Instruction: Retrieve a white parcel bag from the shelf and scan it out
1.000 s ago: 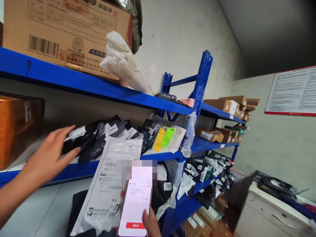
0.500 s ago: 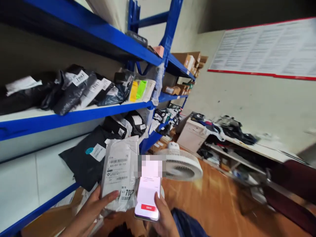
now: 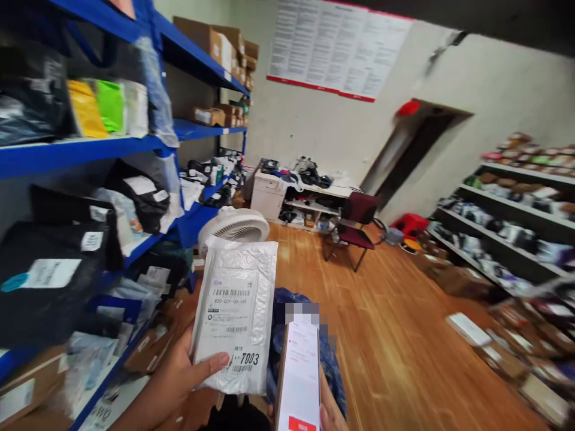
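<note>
A white plastic mailer parcel (image 3: 236, 299) with a printed label and the number 7003 faces me. My left hand (image 3: 191, 365) grips its lower left side, the thumb lying across the front and the fingers behind it. To the right of the parcel, my right hand (image 3: 330, 401) is wrapped round a smartphone (image 3: 300, 377), which stands upright with its screen lit. A red button shows at the bottom of the screen, and the top of the phone is blurred out. The parcel and the phone are apart.
Blue shelving (image 3: 81, 152) full of parcels runs along the left. A white fan (image 3: 236, 222) stands behind the parcel. Farther off are a desk (image 3: 274, 185) and a dark red chair (image 3: 357, 224). Packed racks (image 3: 516, 197) line the right, with boxes (image 3: 469, 329) on the wooden floor.
My view has swung right, away from the near shelves, bringing the chair, doorway and right-hand racks into sight. Both hands still hold their things; the phone now sits lower and farther right.
</note>
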A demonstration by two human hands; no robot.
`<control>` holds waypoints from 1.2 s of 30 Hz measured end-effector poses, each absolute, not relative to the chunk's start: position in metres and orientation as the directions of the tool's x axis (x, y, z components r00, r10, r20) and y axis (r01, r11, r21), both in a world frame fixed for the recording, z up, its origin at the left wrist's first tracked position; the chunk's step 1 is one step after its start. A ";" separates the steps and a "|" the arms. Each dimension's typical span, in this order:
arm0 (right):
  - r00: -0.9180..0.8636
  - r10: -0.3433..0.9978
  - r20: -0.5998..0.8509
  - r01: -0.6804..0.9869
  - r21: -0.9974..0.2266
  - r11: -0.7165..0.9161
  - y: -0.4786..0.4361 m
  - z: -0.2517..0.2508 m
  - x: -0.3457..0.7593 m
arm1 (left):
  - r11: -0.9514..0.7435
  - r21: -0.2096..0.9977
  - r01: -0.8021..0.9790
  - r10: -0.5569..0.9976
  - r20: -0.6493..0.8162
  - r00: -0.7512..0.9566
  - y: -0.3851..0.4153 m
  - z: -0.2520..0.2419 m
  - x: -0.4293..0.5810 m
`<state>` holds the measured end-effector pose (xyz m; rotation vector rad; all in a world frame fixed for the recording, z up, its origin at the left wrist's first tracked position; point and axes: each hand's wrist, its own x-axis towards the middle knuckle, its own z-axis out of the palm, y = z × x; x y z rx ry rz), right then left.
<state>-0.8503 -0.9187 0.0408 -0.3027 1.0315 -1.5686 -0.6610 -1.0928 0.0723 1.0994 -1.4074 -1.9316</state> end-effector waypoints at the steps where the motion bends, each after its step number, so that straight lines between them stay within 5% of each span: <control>1: -0.306 -0.895 -0.324 0.678 -0.734 0.034 -0.909 0.044 -0.855 | -0.323 0.942 -0.089 -0.745 -0.311 -0.590 -1.089 0.072 -0.672; 18: -0.634 -0.723 -0.273 0.611 -0.750 -0.252 -0.786 0.090 -0.987 | -0.215 0.962 -0.168 -0.528 -0.259 -0.808 -0.978 0.081 -0.904; 29: -0.569 -0.794 -0.214 0.569 -0.800 -0.192 -0.764 0.103 -1.020 | -0.131 0.958 -0.254 -0.471 -0.286 -0.834 -0.969 0.069 -0.954; 36: -0.618 -0.767 -0.174 0.572 -0.768 -0.288 -0.783 0.099 -1.013 | 0.045 0.983 -0.176 -0.401 -0.143 -0.905 -0.984 0.074 -0.973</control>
